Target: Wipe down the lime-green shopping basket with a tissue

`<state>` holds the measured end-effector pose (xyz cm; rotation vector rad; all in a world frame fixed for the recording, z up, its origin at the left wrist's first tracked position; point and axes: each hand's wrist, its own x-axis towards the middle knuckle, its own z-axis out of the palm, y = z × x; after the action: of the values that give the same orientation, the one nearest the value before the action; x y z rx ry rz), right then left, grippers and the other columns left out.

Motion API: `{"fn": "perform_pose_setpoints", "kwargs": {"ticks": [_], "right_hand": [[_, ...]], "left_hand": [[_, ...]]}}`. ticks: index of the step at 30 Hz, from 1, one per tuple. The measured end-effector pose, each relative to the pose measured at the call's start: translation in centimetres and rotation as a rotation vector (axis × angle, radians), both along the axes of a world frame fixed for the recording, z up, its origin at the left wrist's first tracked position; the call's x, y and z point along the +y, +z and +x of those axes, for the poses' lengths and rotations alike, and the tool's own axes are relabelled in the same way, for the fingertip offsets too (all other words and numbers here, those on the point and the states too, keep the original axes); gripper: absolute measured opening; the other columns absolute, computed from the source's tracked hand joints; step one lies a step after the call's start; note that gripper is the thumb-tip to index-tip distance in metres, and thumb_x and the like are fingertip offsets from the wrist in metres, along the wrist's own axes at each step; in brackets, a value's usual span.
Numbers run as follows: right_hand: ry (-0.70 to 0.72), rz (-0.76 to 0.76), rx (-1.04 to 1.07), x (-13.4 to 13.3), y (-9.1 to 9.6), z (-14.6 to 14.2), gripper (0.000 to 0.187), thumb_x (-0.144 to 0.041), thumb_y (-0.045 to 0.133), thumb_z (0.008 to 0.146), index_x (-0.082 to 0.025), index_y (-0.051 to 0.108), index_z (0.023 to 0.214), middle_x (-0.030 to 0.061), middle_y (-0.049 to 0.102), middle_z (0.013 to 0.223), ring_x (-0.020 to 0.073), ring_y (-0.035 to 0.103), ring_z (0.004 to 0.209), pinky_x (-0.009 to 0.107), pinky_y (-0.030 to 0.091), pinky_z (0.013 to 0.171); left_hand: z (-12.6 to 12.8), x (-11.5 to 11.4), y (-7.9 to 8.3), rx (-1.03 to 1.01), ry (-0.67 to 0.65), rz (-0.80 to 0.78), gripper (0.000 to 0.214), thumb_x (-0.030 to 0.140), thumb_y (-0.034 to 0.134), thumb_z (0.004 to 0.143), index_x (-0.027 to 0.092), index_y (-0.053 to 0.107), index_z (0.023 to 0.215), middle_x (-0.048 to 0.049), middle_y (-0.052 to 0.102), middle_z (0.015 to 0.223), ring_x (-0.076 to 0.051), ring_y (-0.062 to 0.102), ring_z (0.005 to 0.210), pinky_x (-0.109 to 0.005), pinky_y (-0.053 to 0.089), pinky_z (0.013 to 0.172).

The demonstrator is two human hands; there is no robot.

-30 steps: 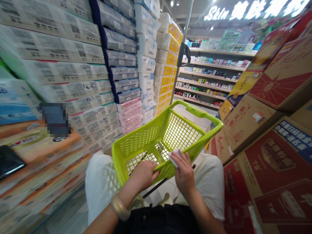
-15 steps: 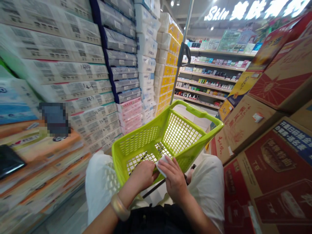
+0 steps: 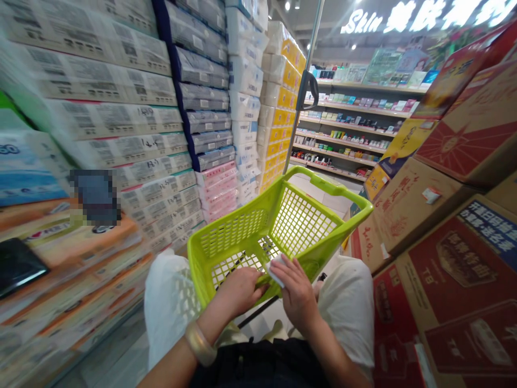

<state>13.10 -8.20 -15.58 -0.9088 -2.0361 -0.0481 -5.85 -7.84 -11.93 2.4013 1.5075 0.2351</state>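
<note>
A lime-green plastic shopping basket (image 3: 226, 231) with lattice walls stands tilted between my knees. Its near rim is gripped by my left hand (image 3: 239, 291), whose fingers curl over the edge; a gold bangle circles that wrist. Just right of it, my right hand (image 3: 298, 288) presses a folded white cloth or tissue (image 3: 275, 271) against the same rim, fingers laid over it. Through the floor holes of the basket dark rods show. A grey telescopic pole with a black handle (image 3: 307, 90) rises behind the basket.
Stacked packs of paper goods (image 3: 133, 118) wall the left side. Orange packs (image 3: 81, 242) at lower left carry a black flat object (image 3: 20, 267) and a blurred-out device (image 3: 97, 196). Cardboard cartons (image 3: 420, 205) stand close on the right. Shelves of small products (image 3: 343, 118) lie beyond.
My right hand has slid slightly right along the near rim with the white cloth or tissue. My left hand keeps its hold on the rim. The view has shifted a little.
</note>
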Motion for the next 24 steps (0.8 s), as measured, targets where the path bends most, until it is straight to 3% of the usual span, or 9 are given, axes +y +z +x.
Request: {"fn": "perform_pose_setpoints", "kwargs": {"ticks": [4,10,16,21,24], "right_hand": [[-0.187,0.040,0.106,1.1,0.1,1.5,0.051,-0.002,0.042,0.083,-0.022,0.063,0.124,0.0067,0.069,0.123,0.0242,0.051,0.132,0.051,0.039,0.112],[-0.008,-0.003,-0.008,0.0,-0.3,0.2,0.053,-0.002,0.040,0.083,-0.024,0.062,0.126,0.0045,0.068,0.125,0.0209,0.050,0.133,0.046,0.039,0.113],[-0.219,0.049,0.095,1.1,0.1,1.6,0.047,-0.002,0.041,0.084,-0.020,0.064,0.122,0.0071,0.068,0.124,0.0240,0.050,0.133,0.051,0.037,0.113],[-0.022,0.005,-0.030,0.0,-0.2,0.1,0.053,-0.002,0.040,0.082,-0.023,0.062,0.125,0.0038,0.068,0.126,0.0209,0.049,0.134,0.046,0.037,0.114],[-0.081,0.012,0.003,0.4,-0.1,0.8,0.053,-0.002,0.040,0.082,-0.024,0.063,0.125,0.0045,0.068,0.124,0.0215,0.050,0.133,0.047,0.036,0.114]], "left_hand": [[0.0,-0.2,0.7,-0.074,-0.018,-0.029,0.044,0.047,0.031,0.098,0.021,0.066,0.100,-0.0085,0.073,0.098,-0.024,0.066,0.093,-0.033,0.047,0.080],[0.1,-0.4,1.0,-0.058,-0.004,-0.021,0.052,0.039,0.018,0.100,0.019,0.065,0.089,-0.0076,0.072,0.087,-0.022,0.066,0.083,-0.030,0.045,0.073],[0.1,-0.3,0.8,-0.033,0.006,-0.029,0.057,0.038,0.014,0.100,0.019,0.064,0.080,-0.0077,0.071,0.083,-0.022,0.066,0.081,-0.032,0.044,0.073],[0.1,-0.3,0.8,-0.045,-0.006,0.006,0.056,0.037,0.015,0.100,0.018,0.064,0.080,-0.0081,0.071,0.082,-0.022,0.065,0.080,-0.031,0.044,0.071],[0.1,-0.3,0.8,-0.051,0.000,0.007,0.055,0.037,0.017,0.100,0.018,0.064,0.078,-0.0073,0.071,0.079,-0.020,0.065,0.078,-0.030,0.043,0.070]]}}
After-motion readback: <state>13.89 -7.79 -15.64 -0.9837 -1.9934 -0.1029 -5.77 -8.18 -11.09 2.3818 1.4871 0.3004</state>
